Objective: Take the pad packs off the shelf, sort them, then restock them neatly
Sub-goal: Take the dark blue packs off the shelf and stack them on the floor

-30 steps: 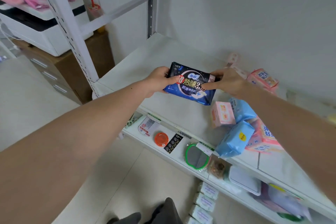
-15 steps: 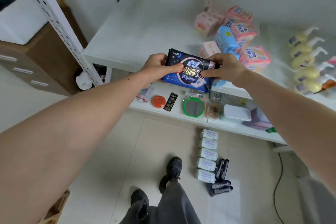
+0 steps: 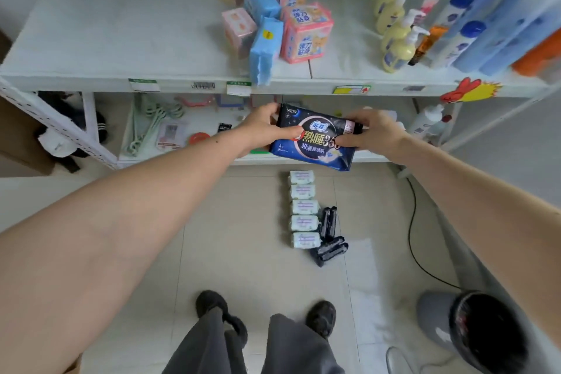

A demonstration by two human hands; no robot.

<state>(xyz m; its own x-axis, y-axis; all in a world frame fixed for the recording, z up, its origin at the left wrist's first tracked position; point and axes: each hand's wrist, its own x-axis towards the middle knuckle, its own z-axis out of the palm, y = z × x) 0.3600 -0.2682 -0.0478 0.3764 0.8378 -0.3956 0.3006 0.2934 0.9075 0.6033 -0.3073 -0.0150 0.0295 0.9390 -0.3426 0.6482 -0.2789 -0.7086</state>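
Dark blue pad pack (image 3: 315,136) is sitting at the centre of the frame, above the floor and in front of the lower shelf (image 3: 303,159); the left hand (image 3: 267,127) is gripping its left end, thumb curled over the front; the right hand (image 3: 370,130) is pinching its right end, fingers clamped on the wrapper. Pink and light blue packs (image 3: 273,15) are lying jumbled on the upper shelf (image 3: 121,39) at upper centre; white packs (image 3: 303,209) are lining up in a column on the floor at lower centre, with black packs (image 3: 329,237) just beside them.
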